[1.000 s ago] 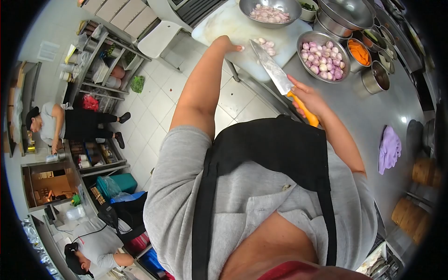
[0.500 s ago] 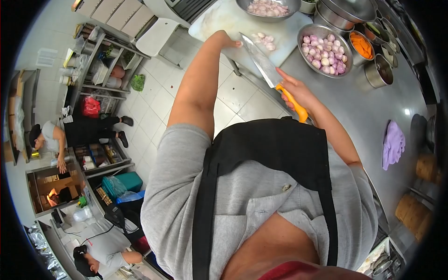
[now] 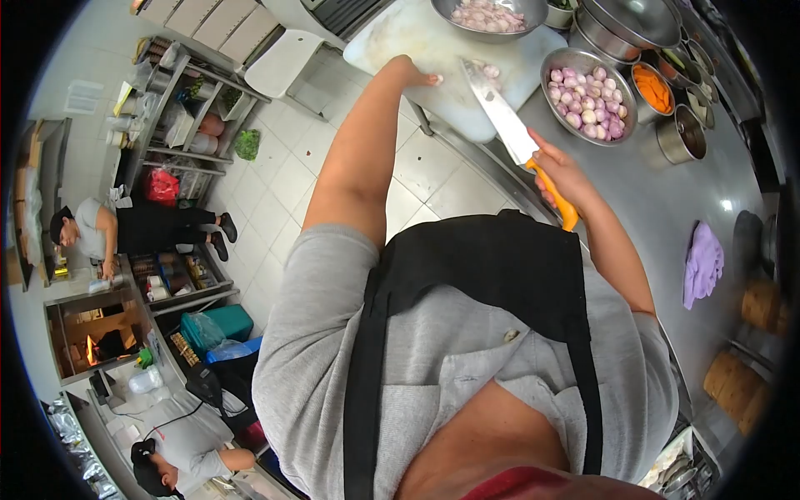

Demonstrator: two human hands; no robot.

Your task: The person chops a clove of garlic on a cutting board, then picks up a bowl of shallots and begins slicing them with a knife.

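My right hand (image 3: 562, 171) is closed around the yellow-orange handle of a large kitchen knife (image 3: 504, 117). The blade slants up and left over the white cutting board (image 3: 375, 50), its tip beside a few peeled shallot pieces (image 3: 492, 73) and partly covering them. Left of the tip, my left hand (image 3: 421, 77) is at the board, mostly turned from view. Only a digit pointing right shows clearly; its other fingers are hidden. Right of the board stands a metal bowl of whole peeled shallots (image 3: 590, 104). A second bowl of cut shallots (image 3: 492, 15) sits on the board's far side.
Metal containers, one with orange pieces (image 3: 652, 87), crowd the steel counter (image 3: 633, 183) at right. A steel pot (image 3: 682, 137) and purple cloth (image 3: 704, 262) are there too. Two people work at left, one by a shelf (image 3: 179, 117). A green bunch (image 3: 247, 144) lies on the floor.
The knife and my right hand have moved right and slightly down. Its blade now overlaps the shallot pieces. My left hand appears slightly further right, as does the whole board.
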